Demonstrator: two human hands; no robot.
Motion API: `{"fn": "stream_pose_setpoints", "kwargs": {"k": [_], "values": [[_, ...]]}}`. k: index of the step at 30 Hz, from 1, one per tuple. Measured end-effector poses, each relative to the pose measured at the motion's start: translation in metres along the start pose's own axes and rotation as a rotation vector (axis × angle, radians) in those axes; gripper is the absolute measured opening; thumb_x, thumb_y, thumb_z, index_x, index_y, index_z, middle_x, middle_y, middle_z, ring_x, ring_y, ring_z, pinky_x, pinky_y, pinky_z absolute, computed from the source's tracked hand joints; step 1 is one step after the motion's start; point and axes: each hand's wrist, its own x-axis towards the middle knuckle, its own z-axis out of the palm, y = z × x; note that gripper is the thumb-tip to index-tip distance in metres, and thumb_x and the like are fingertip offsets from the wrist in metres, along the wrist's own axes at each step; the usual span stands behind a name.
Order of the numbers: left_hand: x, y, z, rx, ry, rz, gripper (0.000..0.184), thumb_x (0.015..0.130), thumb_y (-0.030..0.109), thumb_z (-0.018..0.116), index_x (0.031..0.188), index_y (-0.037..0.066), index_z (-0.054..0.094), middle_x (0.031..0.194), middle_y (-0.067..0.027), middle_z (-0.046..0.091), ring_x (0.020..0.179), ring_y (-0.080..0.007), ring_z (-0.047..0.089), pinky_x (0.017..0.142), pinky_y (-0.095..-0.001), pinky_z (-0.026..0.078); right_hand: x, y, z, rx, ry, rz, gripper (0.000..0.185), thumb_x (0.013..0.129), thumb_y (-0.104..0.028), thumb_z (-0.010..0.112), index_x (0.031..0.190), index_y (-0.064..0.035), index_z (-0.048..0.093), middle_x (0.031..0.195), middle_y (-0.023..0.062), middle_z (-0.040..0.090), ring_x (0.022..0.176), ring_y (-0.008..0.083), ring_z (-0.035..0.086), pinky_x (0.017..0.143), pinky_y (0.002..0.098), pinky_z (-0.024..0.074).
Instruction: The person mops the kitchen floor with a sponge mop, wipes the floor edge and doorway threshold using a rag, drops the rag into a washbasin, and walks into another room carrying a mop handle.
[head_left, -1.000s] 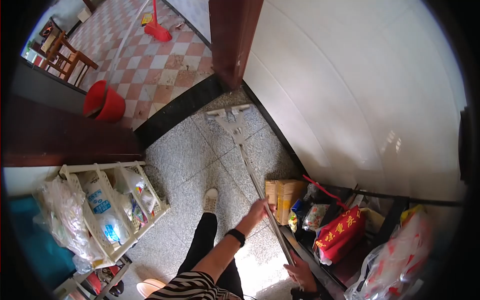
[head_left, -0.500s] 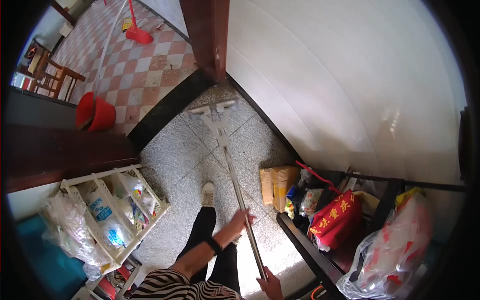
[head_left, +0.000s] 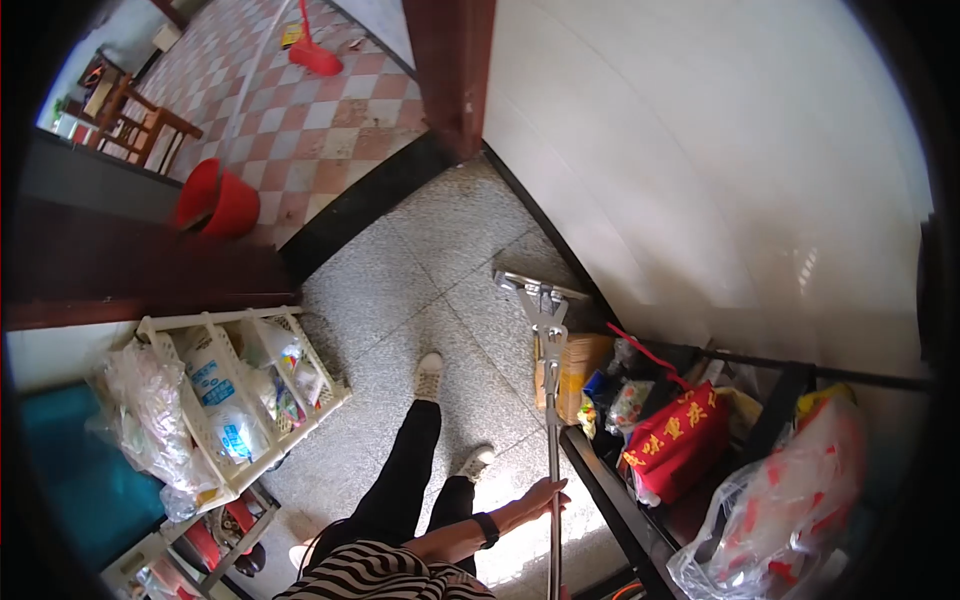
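A mop (head_left: 551, 420) with a long metal pole stretches away from me, its flat wide head (head_left: 540, 286) over the speckled floor close to the right wall's base. My left hand (head_left: 530, 503), with a dark band on the wrist, is closed around the middle of the pole. At the bottom edge, only a sliver of my right hand (head_left: 565, 592) shows against the lower pole; most of it is out of view. Beside the pole stand folded cardboard pieces (head_left: 580, 365).
On the left is a cream plastic rack (head_left: 270, 460) full of bags. Along the right, a dark shelf (head_left: 610, 500) holds a red bag (head_left: 680, 440) and a clear plastic bag (head_left: 780, 500). Past the black threshold (head_left: 370, 205) are a red bucket (head_left: 218, 200), a red broom (head_left: 316, 58) and a wooden chair (head_left: 145, 125).
The mop head has swung right and closer to me, toward the cardboard. My left hand has moved right and down with the pole; my right hand has dropped mostly out of view.
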Motion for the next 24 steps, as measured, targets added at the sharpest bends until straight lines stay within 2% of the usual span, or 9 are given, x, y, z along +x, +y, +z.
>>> {"fn": "stream_pose_setpoints", "kwargs": {"k": [3, 4, 9, 10, 13, 16, 21, 22, 24], "values": [[0.011, 0.04, 0.001, -0.105, -0.04, 0.075, 0.024, 0.085, 0.026, 0.047, 0.088, 0.004, 0.038, 0.067, -0.0097, 0.054, 0.058, -0.0179, 0.055, 0.055, -0.0342, 0.049, 0.009, -0.054, 0.003, 0.081, 0.181, -0.214, 0.032, 0.078, -0.018, 0.059, 0.106, -0.0064, 0.047, 0.061, -0.0002, 0.045, 0.043, 0.0086, 0.041, 0.036, 0.0239, 0.0359], [0.006, 0.055, 0.002, -0.181, -0.052, 0.101, 0.023, 0.086, 0.024, 0.046, 0.087, 0.003, 0.039, 0.065, -0.0099, 0.054, 0.058, -0.0182, 0.055, 0.056, -0.0342, 0.05, 0.011, -0.082, -0.003, -0.27, 0.101, -0.182, 0.035, 0.08, -0.013, 0.055, 0.113, -0.0064, 0.045, 0.06, -0.0005, 0.044, 0.042, 0.0073, 0.039, 0.036, 0.0235, 0.0359], [-0.007, 0.137, -0.008, -0.319, -0.112, 0.258, 0.028, 0.087, 0.025, 0.041, 0.079, -0.002, 0.043, 0.064, -0.012, 0.052, 0.059, -0.0215, 0.054, 0.057, -0.0354, 0.047, 0.062, -0.124, -0.012, -0.084, -0.068, -0.412, 0.043, 0.079, -0.01, 0.055, 0.12, -0.004, 0.041, 0.058, 0.0009, 0.044, 0.04, 0.0044, 0.036, 0.035, 0.0192, 0.0324], [-0.012, 0.159, -0.012, -0.322, -0.132, 0.305, 0.031, 0.087, 0.027, 0.041, 0.077, -0.002, 0.044, 0.064, -0.0125, 0.052, 0.059, -0.0213, 0.054, 0.057, -0.0346, 0.047, 0.055, -0.162, -0.002, -0.269, -0.029, -0.464, 0.044, 0.078, -0.011, 0.057, 0.119, -0.0032, 0.042, 0.056, -0.0002, 0.043, 0.04, 0.0057, 0.035, 0.037, 0.0195, 0.0309], [-0.02, 0.225, -0.037, -0.454, -0.037, 0.362, 0.029, 0.087, 0.028, 0.041, 0.078, 0.0, 0.042, 0.065, -0.0137, 0.052, 0.052, -0.0207, 0.051, 0.053, -0.0336, 0.045, 0.076, -0.242, 0.036, -0.045, -0.198, -0.335, 0.06, 0.074, -0.005, 0.057, 0.128, -0.0033, 0.03, 0.051, -0.0017, 0.042, 0.038, 0.0047, 0.035, 0.033, 0.0213, 0.0281], [-0.021, 0.293, -0.083, -0.526, 0.059, 0.431, 0.027, 0.087, 0.029, 0.041, 0.078, 0.004, 0.041, 0.065, -0.0148, 0.051, 0.047, -0.0197, 0.047, 0.049, -0.0339, 0.044, 0.108, -0.297, 0.08, -0.175, -0.229, -0.485, 0.058, 0.072, -0.006, 0.057, 0.126, -0.0046, 0.035, 0.061, -0.0035, 0.044, 0.046, 0.0037, 0.034, 0.039, 0.0213, 0.0313], [-0.033, 0.366, -0.155, -0.41, 0.232, 0.641, 0.027, 0.086, 0.028, 0.043, 0.074, 0.004, 0.041, 0.056, -0.0131, 0.048, 0.046, -0.0186, 0.047, 0.042, -0.0305, 0.041, 0.132, -0.33, 0.164, -0.204, -0.203, -0.66, 0.057, 0.074, -0.006, 0.056, 0.127, -0.0086, 0.034, 0.056, -0.0055, 0.04, 0.044, 0.002, 0.034, 0.038, 0.0188, 0.0282], [-0.038, 0.362, -0.158, -0.412, 0.239, 0.649, 0.027, 0.086, 0.028, 0.043, 0.074, 0.004, 0.041, 0.056, -0.0131, 0.048, 0.046, -0.0186, 0.047, 0.042, -0.0305, 0.041, 0.143, -0.316, 0.169, -0.267, -0.162, -0.73, 0.057, 0.073, -0.007, 0.057, 0.126, -0.0084, 0.035, 0.056, -0.0049, 0.04, 0.044, 0.0026, 0.034, 0.037, 0.0195, 0.0293], [-0.049, 0.328, -0.158, -0.289, 0.157, 0.79, 0.028, 0.085, 0.027, 0.044, 0.068, 0.005, 0.042, 0.051, -0.0115, 0.047, 0.045, -0.0176, 0.047, 0.04, -0.029, 0.04, 0.138, -0.281, 0.16, -0.395, -0.106, -0.67, 0.058, 0.071, -0.012, 0.058, 0.124, -0.0057, 0.037, 0.081, 0.0108, 0.059, 0.063, 0.0129, 0.054, 0.059, 0.025, 0.045]]}}
